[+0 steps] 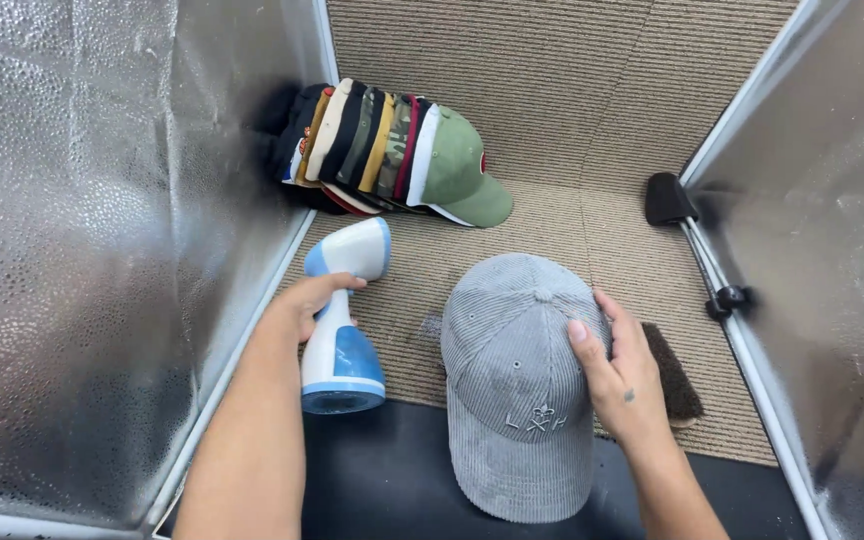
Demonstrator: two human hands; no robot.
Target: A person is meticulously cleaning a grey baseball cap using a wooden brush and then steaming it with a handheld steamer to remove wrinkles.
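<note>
A ribbed beige carpet floor [552, 110], walled by silvery foil panels [62, 250], carried everything. The left hand [302, 305] was closed around the neck of a white and blue handheld garment steamer [342, 330] lying near the carpet's left edge. The right hand [622, 375] lay flat, fingers spread, on a grey corduroy cap [517, 380] at the near edge, partly on a black mat [382, 480]. Steaming seemingly had not begun. A dark bristle brush [674, 375] lay beside it; a row of stacked caps [392, 150] waited at the far left corner.
</note>
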